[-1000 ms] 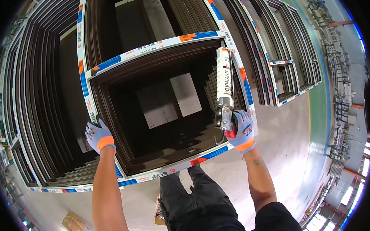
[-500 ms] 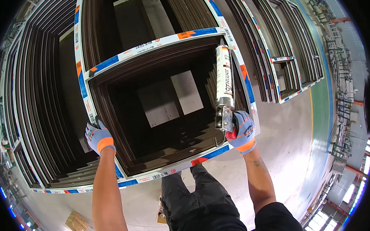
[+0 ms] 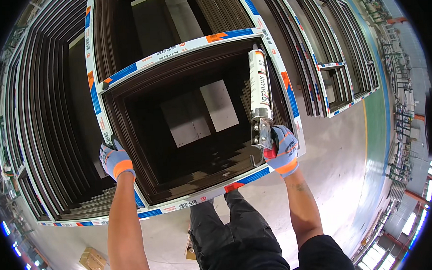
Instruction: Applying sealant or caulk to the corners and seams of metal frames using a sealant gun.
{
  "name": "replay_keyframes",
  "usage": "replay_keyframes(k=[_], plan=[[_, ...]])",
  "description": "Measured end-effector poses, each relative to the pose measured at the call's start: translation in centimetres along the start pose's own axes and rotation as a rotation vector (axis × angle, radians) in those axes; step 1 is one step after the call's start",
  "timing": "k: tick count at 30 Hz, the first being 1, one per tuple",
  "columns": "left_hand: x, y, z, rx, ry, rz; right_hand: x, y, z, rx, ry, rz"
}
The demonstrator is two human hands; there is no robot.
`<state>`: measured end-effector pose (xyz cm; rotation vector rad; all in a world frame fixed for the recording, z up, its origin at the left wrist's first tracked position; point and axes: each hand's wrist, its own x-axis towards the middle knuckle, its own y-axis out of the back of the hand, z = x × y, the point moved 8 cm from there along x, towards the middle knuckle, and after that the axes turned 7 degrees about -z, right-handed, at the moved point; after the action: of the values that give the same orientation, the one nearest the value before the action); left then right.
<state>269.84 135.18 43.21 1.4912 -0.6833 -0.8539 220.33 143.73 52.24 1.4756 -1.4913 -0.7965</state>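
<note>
One caulking gun (image 3: 262, 114) | ahead of right hand (image 3: 284, 150), wrapping handle (image 3: 271, 153) | left hand (image 3: 115, 159) clasps frame (image 3: 98, 109)

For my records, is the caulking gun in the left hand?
No, the right hand grips the caulking gun; the left hand touches the window frame.

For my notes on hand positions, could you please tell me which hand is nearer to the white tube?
Right: the right hand holds the red handle, below the white tube in the view; the left hand is farther away, at the frame's left bar.
</note>
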Motion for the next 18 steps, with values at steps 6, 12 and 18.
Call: replay_keyframes(k=[6,12,18], plan=[[-0.2,0.5,0.3,-0.026,0.025,-0.024,-0.1,0.4,-0.3,0.049,0.007,0.033],[0.0,0.4,0.2,-0.045,0.021,-0.006,-0.8,0.7,-0.6,0.058,0.046,0.049],[0.1,0.1,0.1,-0.03,0.015,-0.018,-1.2,0.5,-0.5,0.074,0.051,0.078]])
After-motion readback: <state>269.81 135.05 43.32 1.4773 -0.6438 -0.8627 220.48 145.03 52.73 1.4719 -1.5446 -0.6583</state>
